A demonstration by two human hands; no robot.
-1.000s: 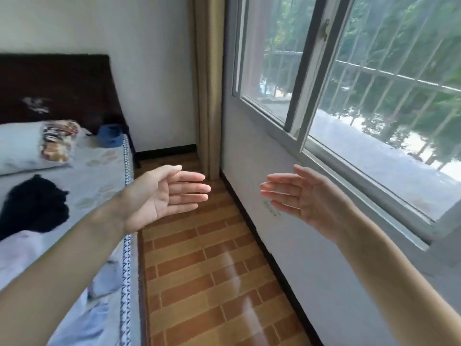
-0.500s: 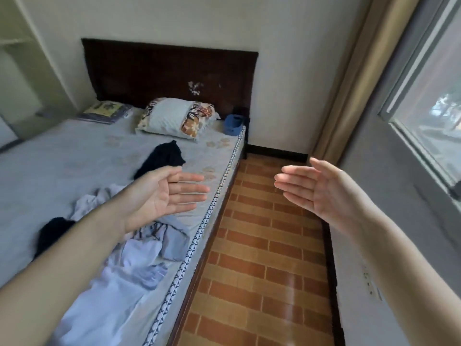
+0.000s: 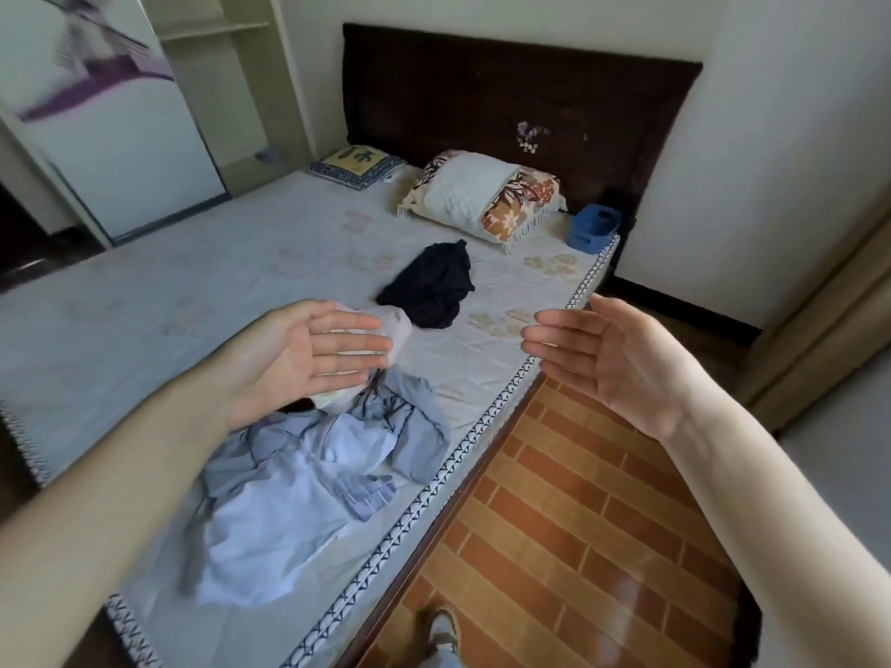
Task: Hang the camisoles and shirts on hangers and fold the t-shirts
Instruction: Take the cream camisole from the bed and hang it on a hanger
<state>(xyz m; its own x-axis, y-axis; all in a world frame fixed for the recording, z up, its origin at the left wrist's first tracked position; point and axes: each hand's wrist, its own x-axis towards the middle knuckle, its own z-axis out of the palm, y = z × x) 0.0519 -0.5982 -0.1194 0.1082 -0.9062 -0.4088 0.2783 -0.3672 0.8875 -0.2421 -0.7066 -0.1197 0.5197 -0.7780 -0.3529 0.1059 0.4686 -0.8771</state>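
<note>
From where I sit nothing looks done yet: I see no hanger anywhere and nothing folded, so I judge the whole job is still ahead. My left hand (image 3: 308, 359) and right hand (image 3: 612, 364) both hover above the bed (image 3: 144, 301), palms facing each other, fingers straight and together, holding nothing. The clothes lie loose on the mattress. Nearest the bed's foot, by its patterned edge, is a crumpled heap of pale blue and grey-blue shirts (image 3: 308, 474), thin woven cloth with soft creases and what looks like a pleated or striped part. Just toward the headboard from that heap, partly behind my left fingers, a pale pink garment (image 3: 398, 330) is bunched; I cannot tell its kind. Further toward the headboard lies a black garment (image 3: 429, 286), limp and matte, in a small wrinkled mound. The bed's cover is quilted, with faded flowers.
</note>
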